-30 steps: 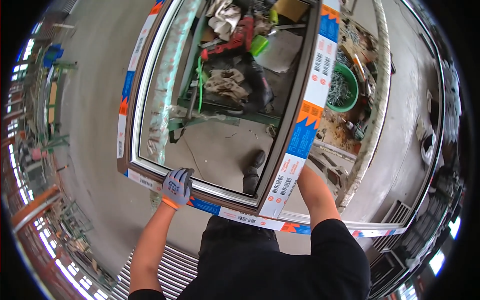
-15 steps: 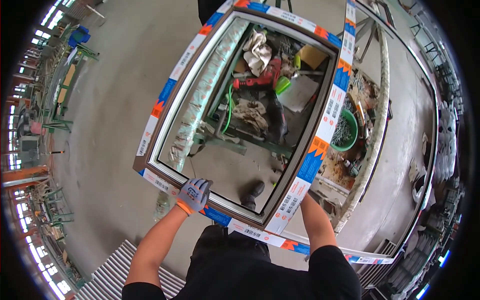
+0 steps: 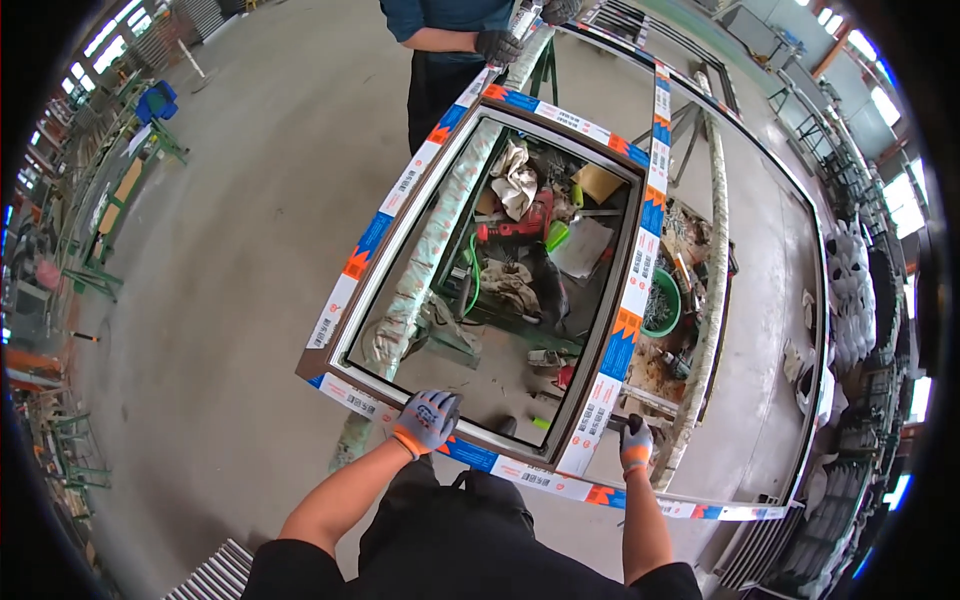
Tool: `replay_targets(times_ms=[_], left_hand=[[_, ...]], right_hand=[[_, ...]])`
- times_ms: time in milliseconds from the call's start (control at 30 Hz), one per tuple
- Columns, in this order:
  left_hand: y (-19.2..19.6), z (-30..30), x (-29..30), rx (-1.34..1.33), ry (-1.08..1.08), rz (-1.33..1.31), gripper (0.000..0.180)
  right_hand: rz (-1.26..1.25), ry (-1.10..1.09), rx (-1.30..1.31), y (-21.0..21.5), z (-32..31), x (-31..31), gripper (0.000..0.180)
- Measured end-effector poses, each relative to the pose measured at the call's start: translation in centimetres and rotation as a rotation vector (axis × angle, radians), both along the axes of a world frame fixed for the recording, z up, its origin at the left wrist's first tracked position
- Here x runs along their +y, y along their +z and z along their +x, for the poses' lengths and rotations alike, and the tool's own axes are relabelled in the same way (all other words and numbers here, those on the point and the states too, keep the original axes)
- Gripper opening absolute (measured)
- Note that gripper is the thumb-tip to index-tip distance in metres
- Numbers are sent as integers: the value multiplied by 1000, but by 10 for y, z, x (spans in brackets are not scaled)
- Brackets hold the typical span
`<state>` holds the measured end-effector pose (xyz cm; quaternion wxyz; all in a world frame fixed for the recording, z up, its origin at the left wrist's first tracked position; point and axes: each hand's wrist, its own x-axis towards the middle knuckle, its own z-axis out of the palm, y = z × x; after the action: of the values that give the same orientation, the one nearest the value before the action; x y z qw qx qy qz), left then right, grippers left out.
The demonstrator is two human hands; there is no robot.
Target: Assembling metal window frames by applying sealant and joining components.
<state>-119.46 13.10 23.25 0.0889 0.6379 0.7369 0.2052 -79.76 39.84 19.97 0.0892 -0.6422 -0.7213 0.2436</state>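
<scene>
A window frame covered in white, blue and orange printed protective film lies in front of me, with a dark inner edge. My left hand, in a grey glove with an orange cuff, is closed over the bar nearest me, left of its middle. Just right of the upright bar, my right hand is gloved too, its fingers curled. A small dark piece shows between that hand and the bar; its kind is unclear.
Padded support rails run under the frame. Below are a red power tool, rags and a green basin of screws. At the far side a co-worker's gloved hand is near a white tube.
My right hand has come out from behind the upright bar and now shows to its right. My left hand stays on the near bar. The view has shifted, bringing the co-worker into sight.
</scene>
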Motion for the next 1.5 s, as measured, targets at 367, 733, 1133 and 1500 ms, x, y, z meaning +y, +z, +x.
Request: replay_targets(times_ms=[367, 733, 1133, 1500], left_hand=[[-10, -147, -35, 122, 695, 446, 37], [-75, -285, -34, -105, 1070, -53, 43], [-52, -272, -26, -98, 1026, -138, 40], [-47, -273, -22, -147, 1006, -191, 40]], right_hand=[[375, -389, -240, 11, -1, -113, 32], [307, -390, -289, 12, -18, -107, 26], [328, -389, -295, 3, -11, -105, 23], [306, -396, -347, 3, -9, -106, 22]])
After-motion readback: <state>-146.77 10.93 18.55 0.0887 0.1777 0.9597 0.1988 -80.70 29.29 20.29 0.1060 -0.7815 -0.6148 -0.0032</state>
